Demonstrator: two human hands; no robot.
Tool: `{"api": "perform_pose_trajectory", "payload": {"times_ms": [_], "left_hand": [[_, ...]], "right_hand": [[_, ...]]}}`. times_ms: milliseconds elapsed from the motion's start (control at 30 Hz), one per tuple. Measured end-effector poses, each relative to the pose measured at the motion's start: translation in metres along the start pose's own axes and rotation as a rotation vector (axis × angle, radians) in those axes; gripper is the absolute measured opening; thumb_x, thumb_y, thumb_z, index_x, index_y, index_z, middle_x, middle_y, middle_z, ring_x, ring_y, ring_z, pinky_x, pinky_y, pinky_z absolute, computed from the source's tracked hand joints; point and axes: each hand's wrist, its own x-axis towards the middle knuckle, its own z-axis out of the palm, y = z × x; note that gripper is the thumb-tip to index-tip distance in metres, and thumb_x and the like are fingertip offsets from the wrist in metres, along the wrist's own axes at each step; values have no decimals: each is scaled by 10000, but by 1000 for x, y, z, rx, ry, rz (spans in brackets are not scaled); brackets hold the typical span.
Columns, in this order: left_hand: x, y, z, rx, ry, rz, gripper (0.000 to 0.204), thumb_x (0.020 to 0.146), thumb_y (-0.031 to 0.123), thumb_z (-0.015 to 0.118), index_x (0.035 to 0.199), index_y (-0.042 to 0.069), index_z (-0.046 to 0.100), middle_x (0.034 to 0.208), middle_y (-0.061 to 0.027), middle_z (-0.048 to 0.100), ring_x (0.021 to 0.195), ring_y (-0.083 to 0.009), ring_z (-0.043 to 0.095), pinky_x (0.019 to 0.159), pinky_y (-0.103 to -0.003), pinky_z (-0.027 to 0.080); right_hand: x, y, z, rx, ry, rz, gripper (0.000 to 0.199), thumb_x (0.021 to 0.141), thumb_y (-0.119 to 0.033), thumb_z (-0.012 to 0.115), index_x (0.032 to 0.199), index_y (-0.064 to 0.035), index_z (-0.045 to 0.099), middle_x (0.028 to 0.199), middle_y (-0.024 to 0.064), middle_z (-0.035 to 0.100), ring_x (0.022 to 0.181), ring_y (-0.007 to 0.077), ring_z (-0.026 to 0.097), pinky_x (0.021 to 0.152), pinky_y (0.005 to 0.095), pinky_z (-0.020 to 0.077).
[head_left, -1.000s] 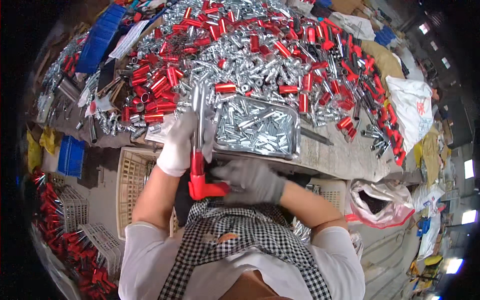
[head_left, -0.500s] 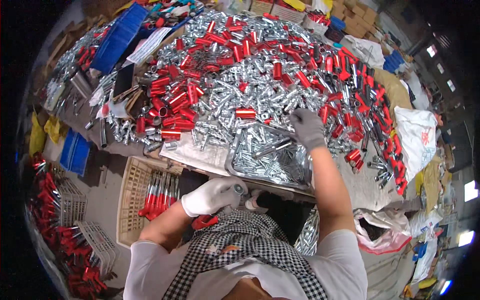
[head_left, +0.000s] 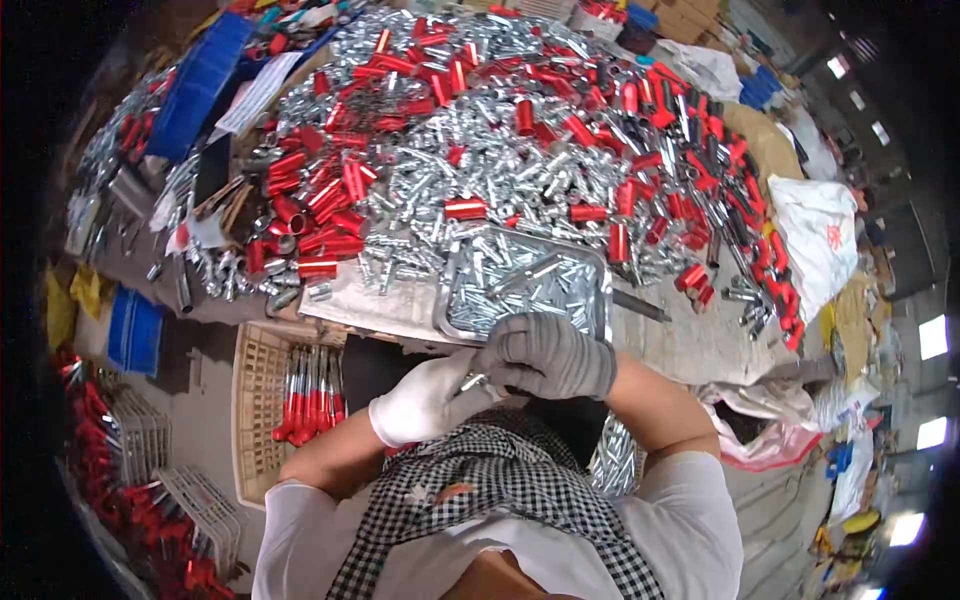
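Note:
My left hand [head_left: 425,400], in a white glove, is closed around a metal tool [head_left: 474,381] with a rounded silver end. A little red shows below that wrist, perhaps the tool's handle. Against the silver end is my right hand [head_left: 550,357], in a grey glove with its fingers curled; whatever they pinch is hidden. Just beyond the hands, a metal tray [head_left: 444,300] of small silver pins [head_left: 520,285] lies on the table. A big heap of silver metal parts [head_left: 480,160] and red sleeves [head_left: 465,209] spreads behind the tray.
A beige plastic crate [head_left: 250,400] at my left holds several red-handled tools [head_left: 308,395]. A blue bin [head_left: 137,330] and grey baskets [head_left: 140,435] stand farther left. To the right are an open white sack [head_left: 775,415] and black-and-red handles [head_left: 780,285]. Long silver parts [head_left: 612,460] lie by my lap.
My right hand has come back from the heap beyond the tray to meet my left hand at the tool's end. The view has shifted slightly.

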Motion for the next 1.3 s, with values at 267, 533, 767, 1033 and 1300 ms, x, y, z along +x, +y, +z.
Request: {"api": "perform_pose_trajectory", "payload": {"times_ms": [267,533,767,1033,1300], "left_hand": [[0,-13,3,73,155,-11,432,891,117,629,1270,-35,487,1031,-187,682,952,-323,685,812,-368,532],[-16,-24,-17,38,274,-89,413,845,106,668,1210,-43,543,986,-235,641,916,-345,660,810,-379,506],[-18,-27,-29,13,347,-56,312,849,108,660,1116,-19,561,903,-197,606,839,-332,628,757,-372,484],[-27,-18,-35,-44,323,-92,277,848,108,661,1086,-9,579,902,-189,605,830,-314,618,765,-371,483],[-37,-26,-29,-103,269,-131,287,834,127,655,1084,-5,602,874,-167,631,796,-240,642,744,-361,499]], "right_hand": [[15,-6,0,-60,-112,351,351,833,-434,707,914,-92,706,785,116,678,698,318,665,648,396,523],[155,100,-10,-616,-67,174,317,893,-316,612,1158,-157,683,1043,141,645,950,292,631,863,432,500],[239,170,36,-1061,-403,295,288,890,-257,551,1121,-157,690,1181,144,624,1099,341,610,883,461,510],[216,146,10,-862,-262,351,268,849,-224,619,1064,-81,691,1155,172,629,1075,329,606,936,425,486],[89,20,-35,629,-9,339,183,805,-145,755,929,-50,660,997,74,667,965,154,639,798,267,508]]}}
